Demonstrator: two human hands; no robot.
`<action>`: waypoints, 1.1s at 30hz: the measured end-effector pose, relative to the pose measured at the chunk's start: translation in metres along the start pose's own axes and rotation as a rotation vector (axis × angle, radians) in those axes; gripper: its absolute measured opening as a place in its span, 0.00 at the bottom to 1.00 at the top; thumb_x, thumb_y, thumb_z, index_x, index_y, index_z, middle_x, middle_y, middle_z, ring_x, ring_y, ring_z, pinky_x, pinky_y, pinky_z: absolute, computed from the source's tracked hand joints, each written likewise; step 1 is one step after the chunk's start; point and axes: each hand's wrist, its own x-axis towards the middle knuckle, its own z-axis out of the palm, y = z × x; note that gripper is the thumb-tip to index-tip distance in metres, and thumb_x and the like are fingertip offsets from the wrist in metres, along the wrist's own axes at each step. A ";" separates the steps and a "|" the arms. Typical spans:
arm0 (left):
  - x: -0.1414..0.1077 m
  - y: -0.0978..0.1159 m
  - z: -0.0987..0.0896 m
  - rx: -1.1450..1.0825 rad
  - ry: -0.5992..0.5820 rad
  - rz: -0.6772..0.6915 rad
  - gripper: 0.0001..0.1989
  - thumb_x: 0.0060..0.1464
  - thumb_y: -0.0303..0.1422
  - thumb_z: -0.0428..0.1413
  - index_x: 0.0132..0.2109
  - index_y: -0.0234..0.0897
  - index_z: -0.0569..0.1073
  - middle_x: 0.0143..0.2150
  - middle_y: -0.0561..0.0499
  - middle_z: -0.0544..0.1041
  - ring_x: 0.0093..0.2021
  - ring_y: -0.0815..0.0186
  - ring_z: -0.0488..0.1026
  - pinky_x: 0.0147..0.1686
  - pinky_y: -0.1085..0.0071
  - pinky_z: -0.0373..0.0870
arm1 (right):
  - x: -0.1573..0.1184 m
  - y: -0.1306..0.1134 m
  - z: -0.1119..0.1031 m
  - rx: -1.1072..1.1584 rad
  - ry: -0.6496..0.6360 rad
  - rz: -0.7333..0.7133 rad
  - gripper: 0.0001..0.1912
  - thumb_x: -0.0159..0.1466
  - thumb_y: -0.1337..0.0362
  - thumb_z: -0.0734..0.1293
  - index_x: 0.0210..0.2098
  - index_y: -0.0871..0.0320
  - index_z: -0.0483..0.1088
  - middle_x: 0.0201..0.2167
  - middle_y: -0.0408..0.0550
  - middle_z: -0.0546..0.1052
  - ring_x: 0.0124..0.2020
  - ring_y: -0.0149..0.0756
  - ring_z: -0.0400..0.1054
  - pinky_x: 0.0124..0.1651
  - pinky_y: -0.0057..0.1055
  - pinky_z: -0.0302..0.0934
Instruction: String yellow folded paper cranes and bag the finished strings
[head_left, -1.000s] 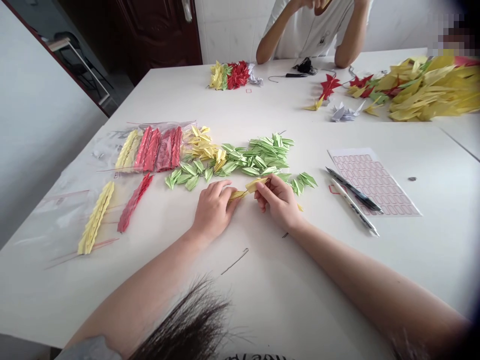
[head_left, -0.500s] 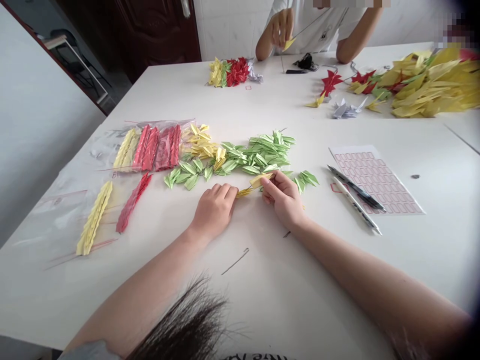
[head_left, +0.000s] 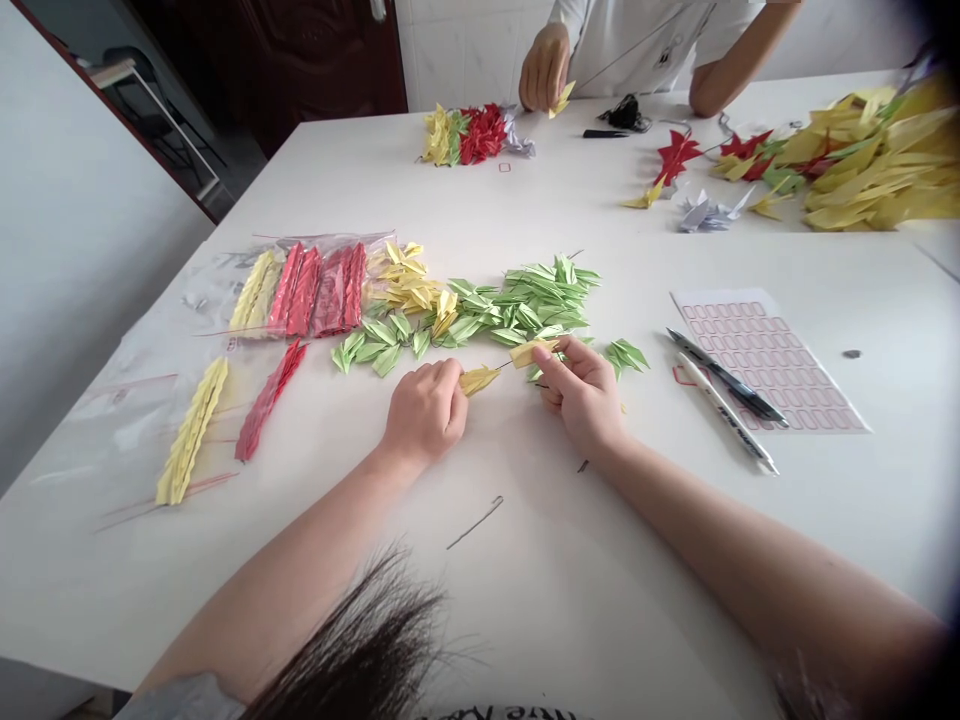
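Note:
My left hand [head_left: 424, 408] is closed around yellow folded paper, with several pointed yellow origami pieces [head_left: 478, 380] showing beyond its fingers. A thin dark strand, thread or needle, runs from them to the right. At its other end, my right hand [head_left: 581, 390] pinches one yellow origami piece [head_left: 529, 352] between thumb and fingers. The hands are a short way apart, low over the table. Just behind them spreads a heap of green origami pieces [head_left: 544, 295], with yellow origami pieces [head_left: 409, 285] at its left. A bent wire [head_left: 475, 523] lies in front of the hands.
Plastic-bagged red paper strips [head_left: 304, 290] and a loose yellow strip [head_left: 191, 430] lie left. Right are a label sheet [head_left: 772, 350], a black pen [head_left: 727, 375] and a white pen [head_left: 729, 415]. Across the table, a person's hand [head_left: 545, 68] holds yellow paper near black thread [head_left: 628, 113].
My hands have drawn slightly apart, so more of the yellow pieces and the strand shows between them. The other person's hand has lowered toward the table. The view has shifted slightly.

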 end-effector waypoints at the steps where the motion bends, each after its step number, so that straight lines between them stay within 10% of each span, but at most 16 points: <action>1: 0.000 0.000 0.000 -0.013 0.012 0.000 0.08 0.57 0.25 0.43 0.36 0.39 0.64 0.30 0.48 0.73 0.32 0.58 0.69 0.33 0.64 0.62 | 0.000 0.000 0.000 0.002 0.000 0.001 0.23 0.56 0.47 0.74 0.28 0.55 0.60 0.16 0.31 0.48 0.17 0.22 0.38 0.19 0.25 0.34; 13: -0.001 0.001 0.000 -0.043 0.110 -0.160 0.09 0.54 0.24 0.44 0.38 0.39 0.66 0.31 0.50 0.75 0.33 0.59 0.71 0.48 0.59 0.57 | -0.002 0.000 0.001 -0.060 -0.030 -0.016 0.20 0.57 0.51 0.73 0.28 0.55 0.61 0.16 0.32 0.52 0.16 0.22 0.43 0.19 0.25 0.37; 21: -0.003 0.006 0.002 0.016 0.128 -0.153 0.18 0.61 0.49 0.51 0.40 0.38 0.65 0.35 0.47 0.75 0.39 0.56 0.72 0.51 0.57 0.59 | -0.002 -0.006 0.004 -0.040 -0.056 0.093 0.24 0.52 0.46 0.76 0.34 0.61 0.75 0.15 0.32 0.50 0.16 0.21 0.39 0.19 0.27 0.32; 33: -0.002 0.001 0.008 0.025 0.185 -0.193 0.11 0.67 0.38 0.47 0.51 0.39 0.68 0.47 0.43 0.76 0.52 0.54 0.71 0.67 0.44 0.45 | -0.001 -0.003 0.001 -0.028 -0.072 0.090 0.25 0.53 0.42 0.74 0.33 0.60 0.78 0.19 0.34 0.44 0.19 0.23 0.37 0.20 0.26 0.32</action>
